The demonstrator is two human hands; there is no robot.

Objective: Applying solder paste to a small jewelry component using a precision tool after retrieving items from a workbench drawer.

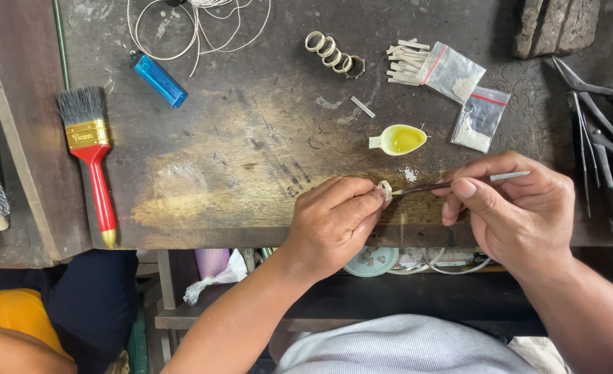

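Your left hand [334, 221] pinches a small pale ring [385, 190] between thumb and forefinger, closed on it at the bench's [237, 159] near edge. Your right hand [517, 211] — at 3 o'clock from the ring — grips a thin metal tool [458, 183], its tip touching the ring. A spoon-shaped dish of yellow liquid [400, 139] lies at 12 o'clock; a red-handled brush [92, 156] sits well apart at 9 o'clock.

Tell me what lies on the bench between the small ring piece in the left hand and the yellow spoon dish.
A little heap of white grains lies there on otherwise bare wood, per the head view.
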